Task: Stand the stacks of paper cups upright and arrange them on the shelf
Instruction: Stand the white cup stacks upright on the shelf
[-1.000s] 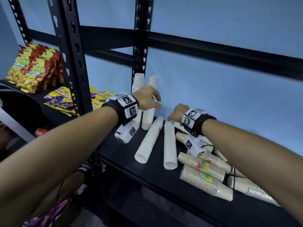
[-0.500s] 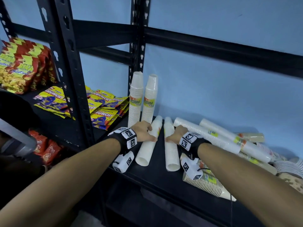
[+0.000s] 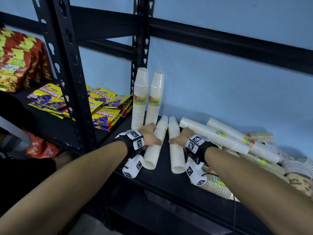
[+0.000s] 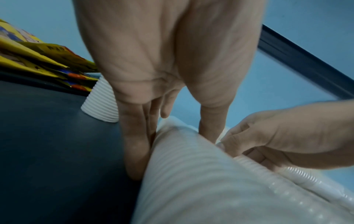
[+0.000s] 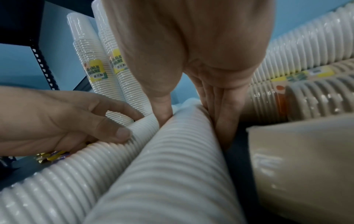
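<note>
Fingers of my left hand curl over the left lying cup stack, thumb on its inner flank and the other fingers down its outer flank, so the stack sits gripped between them. My right hand clasps the right lying cup stack the same way, thumb on one side, fingers on the other. Both stacks lie flat on the black shelf, side by side and nearly touching, long axes running from me toward the blue wall, open mouths at the near edge, closed ends far. Each hand holds its stack about midway along; each stack is directly under its own hand.

Just beyond the left hand, two upright cup stacks with yellow labels stand touching at the corner post; I judge the free place lies to their right. Tipping the far ends up calls for a pivot about the wide mouths.

To the right, more lying stacks heap across one another. No container is in view; snack packets lie on the neighbouring shelf.
</note>
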The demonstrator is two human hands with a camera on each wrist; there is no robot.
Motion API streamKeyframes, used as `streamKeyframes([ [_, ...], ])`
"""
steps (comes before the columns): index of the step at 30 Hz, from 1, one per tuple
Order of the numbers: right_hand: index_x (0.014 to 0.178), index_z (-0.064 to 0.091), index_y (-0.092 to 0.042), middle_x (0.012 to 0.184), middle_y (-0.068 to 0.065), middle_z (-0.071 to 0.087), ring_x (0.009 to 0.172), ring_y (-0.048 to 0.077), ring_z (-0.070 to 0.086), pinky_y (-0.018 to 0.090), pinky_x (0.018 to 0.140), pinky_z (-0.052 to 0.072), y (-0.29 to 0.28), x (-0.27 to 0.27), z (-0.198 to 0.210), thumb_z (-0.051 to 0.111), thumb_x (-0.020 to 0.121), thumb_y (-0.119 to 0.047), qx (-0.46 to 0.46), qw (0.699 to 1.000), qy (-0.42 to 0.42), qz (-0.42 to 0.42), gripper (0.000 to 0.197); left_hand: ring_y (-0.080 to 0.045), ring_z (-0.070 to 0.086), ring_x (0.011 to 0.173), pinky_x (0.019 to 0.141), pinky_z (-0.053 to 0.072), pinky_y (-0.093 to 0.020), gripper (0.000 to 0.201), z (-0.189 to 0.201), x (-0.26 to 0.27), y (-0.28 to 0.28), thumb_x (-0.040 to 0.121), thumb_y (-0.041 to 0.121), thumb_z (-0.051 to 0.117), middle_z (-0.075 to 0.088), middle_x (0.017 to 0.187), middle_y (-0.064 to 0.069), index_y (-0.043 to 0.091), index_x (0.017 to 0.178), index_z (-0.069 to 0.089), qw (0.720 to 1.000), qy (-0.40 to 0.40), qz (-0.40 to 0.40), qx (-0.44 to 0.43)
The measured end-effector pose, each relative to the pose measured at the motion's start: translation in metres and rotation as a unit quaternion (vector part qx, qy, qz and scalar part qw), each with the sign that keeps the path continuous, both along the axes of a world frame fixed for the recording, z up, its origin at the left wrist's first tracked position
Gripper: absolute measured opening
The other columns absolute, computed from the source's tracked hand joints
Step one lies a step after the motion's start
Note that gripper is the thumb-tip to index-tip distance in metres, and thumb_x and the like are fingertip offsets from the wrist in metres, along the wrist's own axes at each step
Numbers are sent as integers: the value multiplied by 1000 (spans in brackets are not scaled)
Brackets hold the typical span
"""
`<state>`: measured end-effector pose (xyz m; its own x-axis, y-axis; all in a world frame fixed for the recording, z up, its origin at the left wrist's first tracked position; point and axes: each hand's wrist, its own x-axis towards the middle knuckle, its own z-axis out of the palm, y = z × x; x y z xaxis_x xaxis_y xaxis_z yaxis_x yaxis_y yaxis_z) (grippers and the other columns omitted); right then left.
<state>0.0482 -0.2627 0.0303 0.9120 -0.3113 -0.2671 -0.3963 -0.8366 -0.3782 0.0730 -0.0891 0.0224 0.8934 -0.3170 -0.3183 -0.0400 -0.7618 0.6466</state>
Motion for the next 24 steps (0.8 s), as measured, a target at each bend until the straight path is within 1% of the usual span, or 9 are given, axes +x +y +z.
streamKeyframes([
  [3,105,58,-4,88,9,66,79,28,69,31,61,54,-1,-5,4,82,62,-46,40,999,-8,-8,65,-30,67,87,59,62,-47,83,4,-3,1,71,33,81,49,126,-5,22,139,35,1000,16,8,-19],
  [8,105,60,-6,90,8,68,75,26,70,43,68,62,-5,-12,15,80,50,-48,105,992,-52,-38,72,-29,67,89,62,62,-45,81,18,-9,1,74,26,81,52,115,-3,19,141,35,998,17,23,-63],
  [11,105,60,-4,95,11,69,79,27,71,45,70,62,-7,-18,31,82,60,-38,154,984,-78,-39,60,-31,65,97,63,61,-47,75,30,-11,-3,74,17,80,57,117,-4,18,138,41,994,16,30,-107],
  [13,101,60,-5,96,10,69,81,26,71,42,71,62,-10,-22,42,82,67,-29,179,978,-98,-38,47,-30,66,97,67,61,-50,61,39,-13,-6,74,12,78,63,115,-6,20,128,50,992,7,24,-128],
  [15,104,62,-8,100,8,69,82,21,69,34,64,59,-12,-23,49,80,70,-21,209,970,-121,-26,41,-27,67,94,70,61,-48,54,47,-13,-8,73,10,77,66,110,-5,20,121,53,991,-18,10,-131],
  [17,108,63,-12,103,3,69,79,12,64,21,58,48,-12,-25,54,76,74,-10,236,960,-149,-2,37,-24,66,95,68,61,-43,60,52,-13,-10,70,10,77,66,112,-2,22,123,51,989,-48,-1,-141],
  [19,116,56,-13,105,1,64,85,12,60,21,66,45,-11,-25,55,75,75,-2,263,948,-179,6,47,-23,63,100,64,58,-35,69,54,-12,-12,70,8,77,63,117,0,23,130,45,986,-71,-1,-150],
  [20,121,52,-12,107,1,61,91,14,58,24,73,45,-10,-26,56,76,74,0,272,943,-191,3,54,-23,62,103,67,58,-34,72,55,-12,-13,70,6,78,62,118,0,23,131,43,985,-82,-1,-151],
  [24,123,44,-11,107,-1,59,101,18,57,32,85,47,-10,-19,47,79,68,2,275,942,-192,5,66,-20,56,116,97,50,-39,86,48,-9,-12,65,6,82,60,125,1,23,137,38,981,-127,-3,-147],
])
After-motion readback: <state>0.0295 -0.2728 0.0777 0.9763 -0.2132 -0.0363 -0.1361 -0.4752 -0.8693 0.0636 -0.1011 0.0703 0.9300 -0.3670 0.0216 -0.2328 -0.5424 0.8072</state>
